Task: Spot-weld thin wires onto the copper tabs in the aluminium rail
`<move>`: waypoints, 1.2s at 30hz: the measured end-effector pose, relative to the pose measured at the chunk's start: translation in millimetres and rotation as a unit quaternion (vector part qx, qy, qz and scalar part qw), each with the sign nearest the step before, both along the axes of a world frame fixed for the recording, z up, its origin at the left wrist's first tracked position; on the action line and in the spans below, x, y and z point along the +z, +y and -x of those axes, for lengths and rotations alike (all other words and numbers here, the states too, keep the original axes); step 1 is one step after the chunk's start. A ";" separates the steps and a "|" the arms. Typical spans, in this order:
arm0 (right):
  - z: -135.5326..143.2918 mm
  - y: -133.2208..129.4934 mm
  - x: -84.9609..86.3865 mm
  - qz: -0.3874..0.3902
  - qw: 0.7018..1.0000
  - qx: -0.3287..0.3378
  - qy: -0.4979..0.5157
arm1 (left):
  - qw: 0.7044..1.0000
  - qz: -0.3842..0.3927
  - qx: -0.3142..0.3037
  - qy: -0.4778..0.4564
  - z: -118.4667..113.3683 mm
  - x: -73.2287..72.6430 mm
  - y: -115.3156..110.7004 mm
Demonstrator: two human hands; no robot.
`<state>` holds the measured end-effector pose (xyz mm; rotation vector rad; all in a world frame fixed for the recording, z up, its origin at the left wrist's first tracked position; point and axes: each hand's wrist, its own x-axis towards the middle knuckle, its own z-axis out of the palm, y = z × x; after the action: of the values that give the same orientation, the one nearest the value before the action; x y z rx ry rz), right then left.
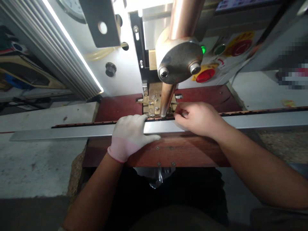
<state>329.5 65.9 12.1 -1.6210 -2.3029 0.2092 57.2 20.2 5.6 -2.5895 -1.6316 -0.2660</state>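
Note:
My left hand [131, 134], in a white glove with a pink cuff, grips a long silver metal bar [159, 127]. Its fingers reach over the far edge, and the thumb lies along the near side. Bare, my right hand [196, 117] rests against the same bar with finger and thumb pinched together; whatever is between them is too small to make out. Between the hands, a copper-coloured rod [167, 98] comes down to a dark strip with copper-coloured marks [84, 124] along the bar's far edge. A brass fixture [151, 104] with several screws sits just behind.
The bar lies across a reddish-brown work plate [192, 149]. Above it hangs a thick copper-coloured cylinder with a bolted clamp [179, 61]. Red buttons [205, 75] and a lit green lamp [203, 49] are at the right. A pale tabletop [43, 163] extends left.

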 end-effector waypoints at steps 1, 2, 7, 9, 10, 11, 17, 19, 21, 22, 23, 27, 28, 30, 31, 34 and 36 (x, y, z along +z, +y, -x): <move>-0.1 -0.1 0.3 -0.001 1.000 -0.001 0.000 | 1.000 0.007 -0.010 0.003 4.8 2.0 0.6; -0.3 -0.3 0.7 0.000 1.000 -0.001 0.001 | 1.000 0.014 -0.020 0.007 10.8 4.0 1.1; -1.4 -1.9 3.4 0.013 1.000 0.007 -0.002 | 0.999 0.022 0.039 0.005 38.7 9.0 -2.5; -2.0 -2.4 4.7 0.016 1.000 0.012 -0.006 | 0.998 0.024 0.052 0.011 41.6 8.3 -4.8; -2.3 -2.6 5.3 0.016 1.000 0.015 -0.007 | 0.998 0.021 0.052 0.011 41.5 7.7 -5.5; -2.6 -2.7 5.9 0.016 1.000 0.018 -0.006 | 0.999 0.018 0.050 0.010 40.7 7.0 -6.0; -4.0 -2.6 6.7 0.023 0.999 0.022 0.007 | 0.998 0.001 0.055 -0.003 37.5 4.6 -6.3; -4.2 -2.7 6.3 0.024 0.999 0.025 0.013 | 0.998 -0.002 0.057 -0.004 37.9 3.9 -6.7; -4.1 -2.8 6.1 0.027 0.999 0.028 0.019 | 0.998 -0.004 0.057 -0.004 38.1 3.3 -7.2; -3.9 -2.8 6.2 0.029 0.999 0.028 0.021 | 0.998 -0.005 0.056 -0.003 37.9 3.1 -7.5; -3.7 -2.8 6.3 0.032 0.999 0.027 0.021 | 0.998 -0.006 0.056 -0.003 37.6 3.1 -7.7; -3.2 -2.5 7.7 0.036 0.999 0.025 0.024 | 0.998 -0.011 0.056 -0.002 35.7 5.6 -7.8; -3.4 -2.4 8.1 0.036 0.999 0.026 0.025 | 0.998 -0.008 0.056 -0.002 35.3 6.7 -7.9; -3.9 -2.6 9.0 0.033 0.999 0.026 0.023 | 0.998 0.004 0.057 -0.002 34.9 8.5 -9.1; -4.1 -3.1 9.5 0.030 0.999 0.026 0.019 | 0.998 0.009 0.058 -0.001 34.9 8.9 -10.3; -3.8 -5.8 11.2 0.026 0.999 0.021 0.004 | 0.998 -0.004 0.061 -0.009 34.8 6.6 -16.5; -2.8 -8.4 12.7 0.028 0.999 0.025 0.002 | 0.997 -0.030 0.063 -0.021 34.9 2.4 -21.8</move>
<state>332.3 57.5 24.8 -1.5886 -2.3570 0.2898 22.4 -1.5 8.0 -2.4427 -1.7630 -0.3576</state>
